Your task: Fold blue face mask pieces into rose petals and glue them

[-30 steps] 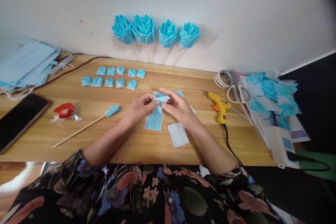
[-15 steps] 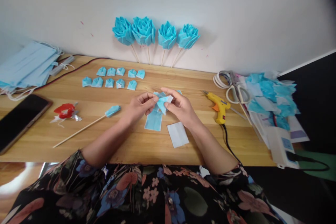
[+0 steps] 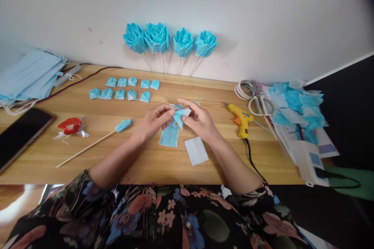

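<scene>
Your left hand (image 3: pixel 154 121) pinches the left end of a folded blue piece (image 3: pixel 179 118) between thumb and forefinger, its other fingers curled beneath; your right hand (image 3: pixel 202 122) grips the same piece from the right, thumb laid across its front and forefinger arched above; the piece is held between your two hands, over the middle of the table (image 3: pixel 146 167), with a pale corner sticking up by your right thumb. Just below your fingers lies a blue rectangle (image 3: pixel 168 137), its upper part hidden by what you hold; a white rectangle (image 3: pixel 196 151) lies flat near your right wrist. To your left is a stick (image 3: pixel 87 144) with a blue rolled tip (image 3: pixel 124 125), and beyond it a crumpled red item (image 3: pixel 71 125); farther left lies a phone (image 3: pixel 26 134). Ahead on that side, ten small folded petals (image 3: pixel 120 94) sit in two rows of five; behind them, four blue flowers (image 3: pixel 157 38) on thin sticks lean against the wall (image 3: pixel 263 19). To your right, a yellow glue gun (image 3: pixel 241 118) lies on its side; past it are white-handled scissors (image 3: pixel 263 106) and a heap of blue and white scraps (image 3: pixel 295 105).
</scene>
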Available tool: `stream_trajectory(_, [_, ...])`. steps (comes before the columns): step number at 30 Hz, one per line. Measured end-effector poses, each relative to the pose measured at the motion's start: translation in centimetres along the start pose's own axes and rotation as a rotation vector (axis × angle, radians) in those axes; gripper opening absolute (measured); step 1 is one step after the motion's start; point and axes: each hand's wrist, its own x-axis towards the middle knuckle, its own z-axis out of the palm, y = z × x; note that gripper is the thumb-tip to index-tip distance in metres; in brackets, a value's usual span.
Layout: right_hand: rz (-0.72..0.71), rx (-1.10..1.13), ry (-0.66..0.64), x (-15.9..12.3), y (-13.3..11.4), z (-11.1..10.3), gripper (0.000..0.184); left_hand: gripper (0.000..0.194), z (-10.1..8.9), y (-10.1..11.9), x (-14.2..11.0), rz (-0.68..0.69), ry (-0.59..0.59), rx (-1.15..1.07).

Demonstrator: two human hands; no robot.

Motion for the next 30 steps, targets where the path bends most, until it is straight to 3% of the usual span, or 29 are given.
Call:
stream_trajectory(3, [-0.022, -0.018, -0.012, 0.0, -0.2, 0.2, 0.048, 0.037, 0.3, 0.0, 0.0, 0.032, -0.037, 0.059])
stream_trajectory(11, [-0.020, 0.032, -0.053, -0.1, -0.3, -0.2, 0.044, 0.030, 0.2, -0.6, 0.1, 0.053, 0.027, 0.012])
stream_trajectory(14, [-0.056, -0.055, 0.016, -0.1, -0.4, -0.7, 0.040, 0.030, 0.1, -0.5, 0.1, 0.046, 0.038, -0.016])
stream_trajectory(20, [-0.391, -0.465, 0.226, -0.2, -0.9, -1.2, 0.028, 0.030, 0.1, -0.3, 0.0, 0.018, 0.062, -0.013])
stream_trajectory(23, [-0.535, -0.549, 0.223, -0.1, -0.9, -1.2, 0.021, 0.030, 0.0, -0.5, 0.1, 0.000, 0.045, -0.006])
stream_trajectory(30, [-0.707, -0.653, 0.223, 0.5, 0.0, -0.9, 0.014, 0.029, 0.1, -0.3, -0.1, -0.002, -0.028, -0.016])
